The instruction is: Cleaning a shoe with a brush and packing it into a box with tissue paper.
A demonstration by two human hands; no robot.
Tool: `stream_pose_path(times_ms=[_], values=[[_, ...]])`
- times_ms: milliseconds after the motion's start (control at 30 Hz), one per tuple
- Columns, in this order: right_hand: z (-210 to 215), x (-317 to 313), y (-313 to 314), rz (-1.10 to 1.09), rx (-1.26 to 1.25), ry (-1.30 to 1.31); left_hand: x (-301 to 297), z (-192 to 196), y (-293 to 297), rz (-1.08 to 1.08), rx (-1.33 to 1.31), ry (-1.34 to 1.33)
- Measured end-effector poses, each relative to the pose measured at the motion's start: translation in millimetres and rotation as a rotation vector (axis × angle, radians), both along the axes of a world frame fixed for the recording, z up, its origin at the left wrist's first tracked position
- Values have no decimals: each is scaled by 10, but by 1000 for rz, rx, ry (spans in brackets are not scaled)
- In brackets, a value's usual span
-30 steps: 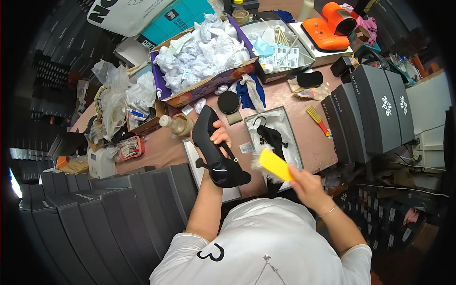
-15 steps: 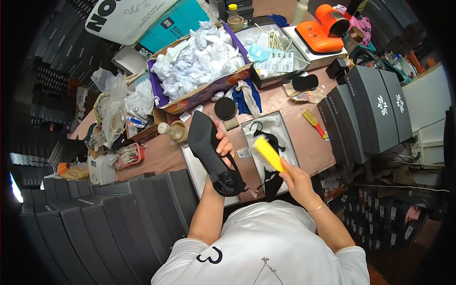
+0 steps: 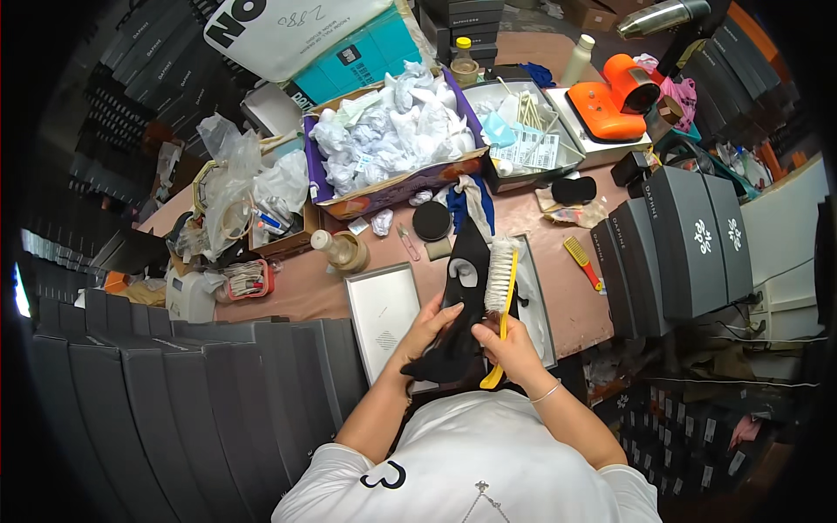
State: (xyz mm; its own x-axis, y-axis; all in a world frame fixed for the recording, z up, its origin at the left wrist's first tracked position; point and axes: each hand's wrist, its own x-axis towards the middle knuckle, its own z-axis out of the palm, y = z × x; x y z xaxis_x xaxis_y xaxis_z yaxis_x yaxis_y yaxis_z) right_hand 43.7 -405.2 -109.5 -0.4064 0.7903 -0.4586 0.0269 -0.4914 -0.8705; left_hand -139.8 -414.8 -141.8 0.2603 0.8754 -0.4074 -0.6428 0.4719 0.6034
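My left hand [image 3: 429,329] is closed round the side of a black shoe [image 3: 452,356], which is held above the table with its inside facing up. A white patch lies on the insole. In my right hand [image 3: 516,350] is a yellow-handled brush [image 3: 500,272], its white bristles pointing up beside the shoe. The right fingers also reach the shoe's edge. Behind the brush is an open grey shoebox [image 3: 542,309] with white tissue, mostly hidden. To the left lies a box lid [image 3: 384,305], white side up.
A purple-edged carton [image 3: 318,166] of crumpled white paper stands at the back. Grey shoeboxes [image 3: 697,244] stand right, and more boxes [image 3: 209,383] line the left. A glass jar [image 3: 349,253], a round black pad [image 3: 432,221] and a red-and-yellow brush [image 3: 582,263] lie on the table.
The shoe has moved right and turned from its sole to its inside. The yellow brush has turned bristles up and come close to the shoe, where my right fingers now touch.
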Motion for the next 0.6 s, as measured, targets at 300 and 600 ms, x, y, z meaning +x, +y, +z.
stream_pose_path(times_ms=[300, 600], values=[[-118, 104, 135, 126, 303, -284, 380, -75, -155, 105, -160, -161], [457, 435, -21, 278, 1296, -527, 8, -160, 22, 145, -174, -434]])
